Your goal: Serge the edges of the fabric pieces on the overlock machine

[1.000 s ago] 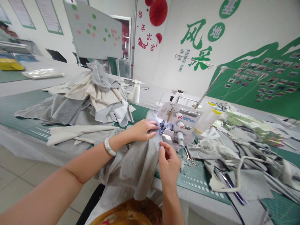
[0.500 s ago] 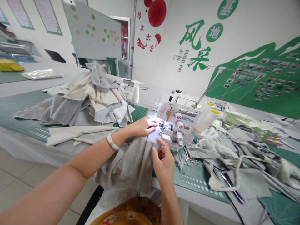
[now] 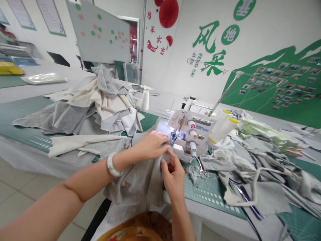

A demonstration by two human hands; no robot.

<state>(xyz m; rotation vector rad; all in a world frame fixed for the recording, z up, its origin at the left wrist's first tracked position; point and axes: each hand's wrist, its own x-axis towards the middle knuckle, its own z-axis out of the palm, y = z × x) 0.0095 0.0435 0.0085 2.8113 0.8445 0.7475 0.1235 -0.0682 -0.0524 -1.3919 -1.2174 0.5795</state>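
Note:
Grey fabric [image 3: 140, 177] runs from the lit needle area of a white sewing machine [image 3: 185, 129] down over the table's front edge. On top of the cloth, beside the presser foot, lies my left hand [image 3: 151, 144], its fingers extended toward the machine and a pale bracelet on the wrist. My right hand [image 3: 173, 170] is closed on the right edge of the same fabric, thumb and index finger pinching it just below my left fingertips. White thread cones [image 3: 223, 127] with yellow rims stand behind the machine.
A heap of grey and cream cloth pieces [image 3: 100, 103] lies left on the green mat [image 3: 30, 110]. Scissors [image 3: 203, 170], cloth scraps [image 3: 233, 160] and a purple-handled tool [image 3: 254, 209] lie to the right. Behind the heap stands a white cone [image 3: 145, 100]. A person sits far left.
My left hand has drawn back slightly toward me, closer to my right hand. Around the needle, the fabric has shifted, with more of it showing behind my left hand.

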